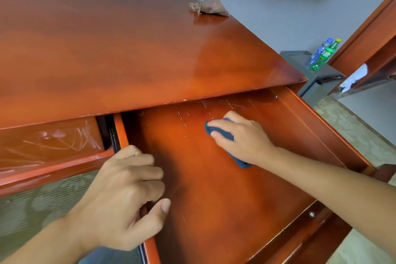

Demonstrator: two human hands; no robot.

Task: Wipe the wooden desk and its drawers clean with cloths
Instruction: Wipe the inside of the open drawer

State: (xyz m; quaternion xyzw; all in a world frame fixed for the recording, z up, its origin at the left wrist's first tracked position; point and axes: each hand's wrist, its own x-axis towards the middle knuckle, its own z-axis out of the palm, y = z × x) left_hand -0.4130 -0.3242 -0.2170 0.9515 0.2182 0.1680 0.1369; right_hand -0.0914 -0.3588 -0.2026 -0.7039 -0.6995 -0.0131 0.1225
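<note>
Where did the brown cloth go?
The brown cloth lies crumpled on the far right corner of the desk top, by the grey wall, well beyond the open drawer. Neither hand touches it.

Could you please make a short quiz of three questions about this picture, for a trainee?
1. True or false: the right hand presses a dark blue cloth on the floor of the open drawer.
2. Where does the brown cloth lie? A) in the drawer B) on the desk top
3. What does the left hand grip?

Key: 1 true; 2 B; 3 the drawer's left side wall.
</note>
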